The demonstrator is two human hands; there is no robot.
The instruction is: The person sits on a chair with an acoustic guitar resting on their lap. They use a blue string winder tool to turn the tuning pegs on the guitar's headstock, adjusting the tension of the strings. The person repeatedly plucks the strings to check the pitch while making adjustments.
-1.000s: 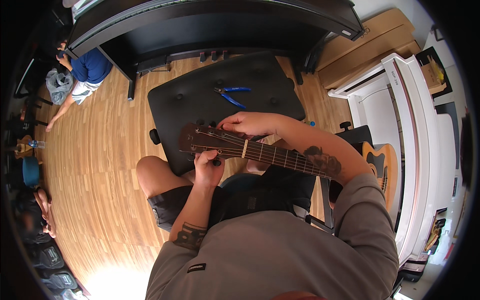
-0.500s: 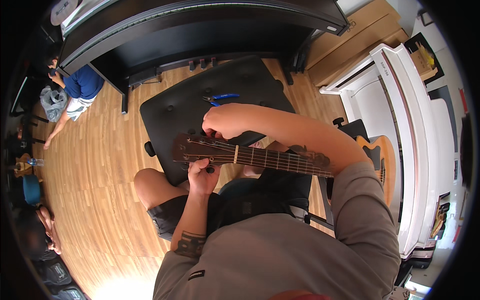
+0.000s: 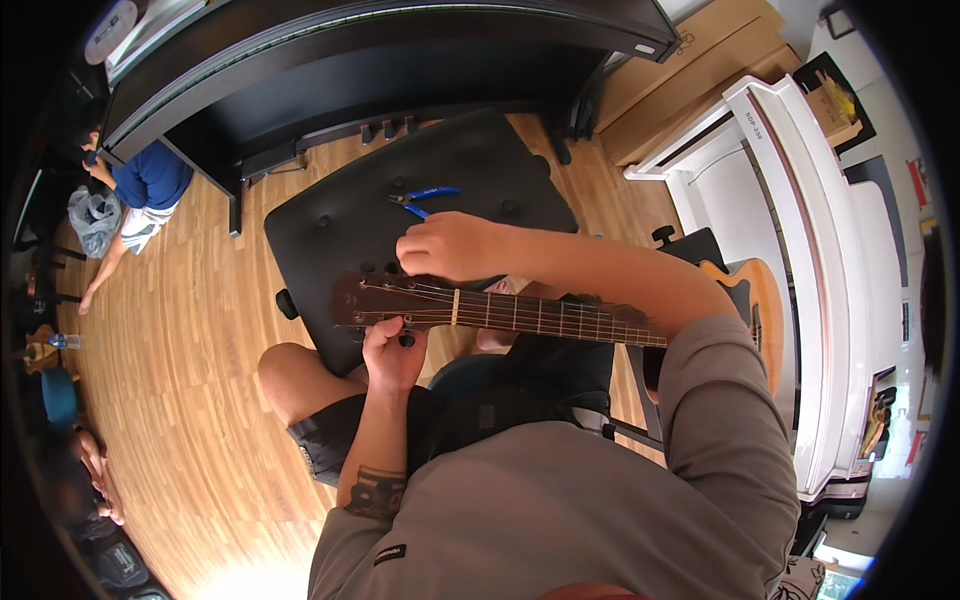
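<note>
An acoustic guitar's dark headstock [image 3: 380, 298] and fretted neck [image 3: 545, 316] lie across my body. My left hand [image 3: 393, 358] has its fingers closed at the lower edge of the headstock, thumb by a tuning peg. My right hand [image 3: 445, 245] is curled just above the headstock, near the upper pegs; its fingertips are hidden, so I cannot tell what they hold. Beyond it, blue-handled cutters [image 3: 430, 192] lie on a black padded bench [image 3: 320, 250].
A black piano [image 3: 380, 60] stands ahead, a white piano [image 3: 770, 150] and wooden guitar [image 3: 765, 320] to the right, cardboard boxes [image 3: 680, 90] behind. At the left are a seated person in blue [image 3: 150, 180], a grey plastic bag [image 3: 92, 220] and another person's legs [image 3: 100, 470] on the wood floor [image 3: 190, 350].
My right hand has moved left along the top of the headstock and curled over further, hiding its fingertips. The whole scene has shifted slightly in view. My left hand stays at the lower pegs.
</note>
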